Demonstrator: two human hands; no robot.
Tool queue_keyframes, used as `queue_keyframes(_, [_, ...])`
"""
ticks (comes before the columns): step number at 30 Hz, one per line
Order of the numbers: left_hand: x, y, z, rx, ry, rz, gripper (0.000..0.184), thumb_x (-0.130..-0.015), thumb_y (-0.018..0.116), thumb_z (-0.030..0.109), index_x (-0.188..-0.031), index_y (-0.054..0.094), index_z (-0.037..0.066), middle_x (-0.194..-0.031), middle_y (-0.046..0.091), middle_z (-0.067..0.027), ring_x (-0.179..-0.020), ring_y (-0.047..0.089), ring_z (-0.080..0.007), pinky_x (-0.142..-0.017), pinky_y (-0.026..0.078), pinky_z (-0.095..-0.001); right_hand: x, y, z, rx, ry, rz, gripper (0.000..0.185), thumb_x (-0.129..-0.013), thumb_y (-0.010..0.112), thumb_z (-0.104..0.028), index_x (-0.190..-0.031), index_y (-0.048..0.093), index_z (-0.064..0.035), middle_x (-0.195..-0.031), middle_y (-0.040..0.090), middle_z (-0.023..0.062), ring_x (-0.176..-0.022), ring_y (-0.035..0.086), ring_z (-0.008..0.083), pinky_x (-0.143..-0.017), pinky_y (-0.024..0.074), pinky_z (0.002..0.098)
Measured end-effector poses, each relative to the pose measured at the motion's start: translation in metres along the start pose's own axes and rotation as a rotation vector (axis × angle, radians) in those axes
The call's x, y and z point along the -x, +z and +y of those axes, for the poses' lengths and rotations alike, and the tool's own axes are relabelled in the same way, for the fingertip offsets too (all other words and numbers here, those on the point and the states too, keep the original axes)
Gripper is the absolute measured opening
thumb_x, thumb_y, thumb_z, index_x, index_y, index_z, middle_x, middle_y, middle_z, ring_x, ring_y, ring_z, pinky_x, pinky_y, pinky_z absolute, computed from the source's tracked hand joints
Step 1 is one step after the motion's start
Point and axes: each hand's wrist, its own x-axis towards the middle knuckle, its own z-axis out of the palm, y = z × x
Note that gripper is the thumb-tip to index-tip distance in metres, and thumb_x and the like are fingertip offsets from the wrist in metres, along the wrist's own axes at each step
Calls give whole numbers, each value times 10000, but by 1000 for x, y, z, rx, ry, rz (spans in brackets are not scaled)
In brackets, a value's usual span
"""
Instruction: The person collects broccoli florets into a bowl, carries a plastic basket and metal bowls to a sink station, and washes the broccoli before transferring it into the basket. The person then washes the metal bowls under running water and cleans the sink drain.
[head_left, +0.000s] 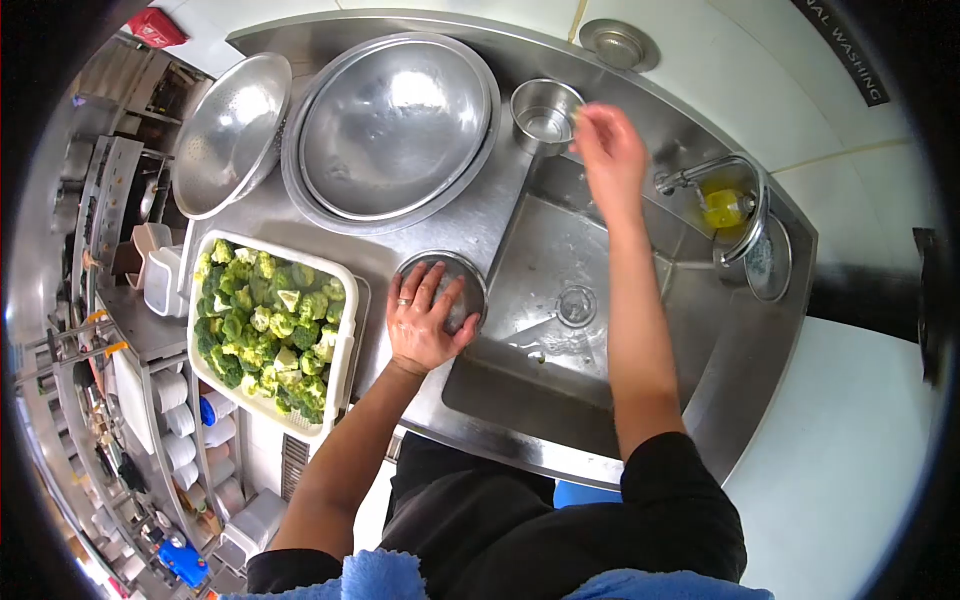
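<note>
My left hand (425,318) lies with fingers spread on a round metal bowl or lid (462,268) at the sink's left edge. Most of that round piece is under my palm, so I cannot tell which it is. Over the far side of the sink, my right hand (610,150) is closed, fingertips pressed together at the rim of a small round metal container (545,112). Whether those fingers grip the rim or something small is hidden. A white basket (352,300) of cut broccoli (265,330) stands left of my left hand.
The metal sink (540,380) has a drain (576,306) in its floor. Large nested metal bowls (395,130) and a colander (230,135) stand at the back left. A tap (690,178), yellow bottle (724,208) and wire-rimmed strainer (768,262) occupy the right corner.
</note>
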Motion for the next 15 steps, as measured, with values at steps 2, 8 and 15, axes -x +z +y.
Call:
queue_keyframes(2, [0,-1,1,-10,8,4,562,-753,802,431,-1249,702,187,-1357,620,-114,-1312,539,-346,-1113,383,-590,-36,-4,24,736,-428,-147,167,-957,723,-189,-1086,707,-84,-995,690,87,-899,675,215,-786,549,377])
queue_keyframes(8, [1,-1,0,-13,6,-7,564,-760,795,432,-1262,694,196,-1367,614,-112,-1319,533,-343,-1110,379,-597,-48,-7,-1,928,-240,73,242,-883,779,-293,-996,693,-98,-1003,662,119,-975,661,320,-804,518,446])
queue_keyframes(15, [0,1,-1,-13,12,-4,561,-766,787,440,-1266,692,205,-1375,609,-109,-1325,531,-345,-1104,380,-604,-83,-20,-5,1010,-382,650,648,-774,868,-486,-1108,586,-7,-1052,609,162,-933,611,341,-825,535,464])
